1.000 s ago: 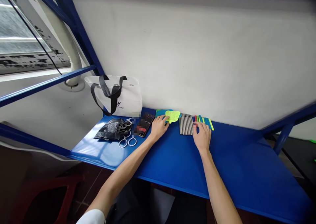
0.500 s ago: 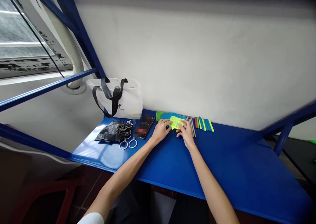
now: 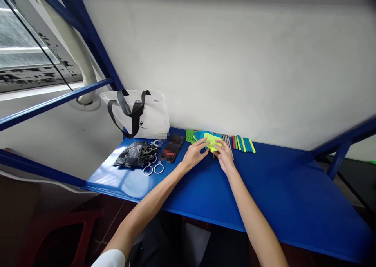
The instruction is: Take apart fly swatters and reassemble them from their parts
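Between my two hands is a flat, dotted yellow-green mat (image 3: 212, 140) with a wavy outline. My left hand (image 3: 195, 154) grips its left side, thumb below and fingers along the upper edge. My right hand (image 3: 225, 155) has closed on the right side. Right behind the held piece lie a blue flat piece (image 3: 200, 134) and a green dotted piece (image 3: 190, 135). Thin grey metal sticks (image 3: 228, 140) lie just beyond my right hand, partly hidden by it. A row of coloured sticks (image 3: 243, 144), red, green, yellow and blue, sits to their right.
Left of my hands a dark phone (image 3: 173, 147), partly blurred out, lies on the blue table (image 3: 264, 188). Beside it are a black plastic bag (image 3: 131, 155) and several white rings (image 3: 159, 168). A white tote bag (image 3: 155, 118) stands against the wall.
The yellow-green mat has shifted slightly right and is now tilted up between my hands. Both hands have moved a little right, uncovering more of the blue piece's left side.
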### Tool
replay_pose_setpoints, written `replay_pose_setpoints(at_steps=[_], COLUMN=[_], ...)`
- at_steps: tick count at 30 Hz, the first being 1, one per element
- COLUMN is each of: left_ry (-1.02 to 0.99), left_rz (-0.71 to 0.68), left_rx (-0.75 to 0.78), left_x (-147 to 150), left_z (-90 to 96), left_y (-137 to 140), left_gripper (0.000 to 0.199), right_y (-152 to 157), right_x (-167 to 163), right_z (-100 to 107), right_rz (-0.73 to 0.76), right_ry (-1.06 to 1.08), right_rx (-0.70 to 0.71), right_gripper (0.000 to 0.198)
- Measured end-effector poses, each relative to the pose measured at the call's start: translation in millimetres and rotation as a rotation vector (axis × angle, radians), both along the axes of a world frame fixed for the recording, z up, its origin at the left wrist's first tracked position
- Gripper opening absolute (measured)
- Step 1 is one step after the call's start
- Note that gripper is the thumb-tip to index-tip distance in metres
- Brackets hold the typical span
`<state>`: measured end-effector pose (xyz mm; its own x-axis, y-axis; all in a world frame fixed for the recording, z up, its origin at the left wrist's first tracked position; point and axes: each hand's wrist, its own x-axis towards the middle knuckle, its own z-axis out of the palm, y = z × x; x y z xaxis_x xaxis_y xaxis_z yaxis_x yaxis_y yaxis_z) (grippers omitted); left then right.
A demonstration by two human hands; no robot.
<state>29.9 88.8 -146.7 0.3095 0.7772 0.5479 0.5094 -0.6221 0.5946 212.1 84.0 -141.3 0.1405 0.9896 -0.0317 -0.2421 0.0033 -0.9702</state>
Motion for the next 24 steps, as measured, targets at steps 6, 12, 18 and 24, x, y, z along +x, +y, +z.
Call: replay_pose_setpoints(at_steps=[6,12,18,24], left_ry=[-0.058,-0.175,-0.064,0.178], left_rz=[-0.176,-0.054,-0.330,-0.094], left_rx=[0.001,-0.279,-0.456,-0.146], left_x=[-2.3,-14.3,-55.0,-49.7], left_z=[22.4,19.1,10.9,14.9], left_y=[-11.7,-8.3,-18.1,-35.3], left_gripper=[0.051,0.065,0.039,0.025], right_y=[-13.0,-55.0,-59.8,-40.6], right_x=[25.2,25.6,36.8,58.6], right_z=[13.5,16.9,24.2,15.8], right_rz=[-0.148,0.172,0.257,-0.196], right_ry=[-0.178,-0.277,-0.848,-1.455], right_rx=[0.071,0.051,0.034,0.067], right_gripper=[0.056,0.052,0.060,0.028])
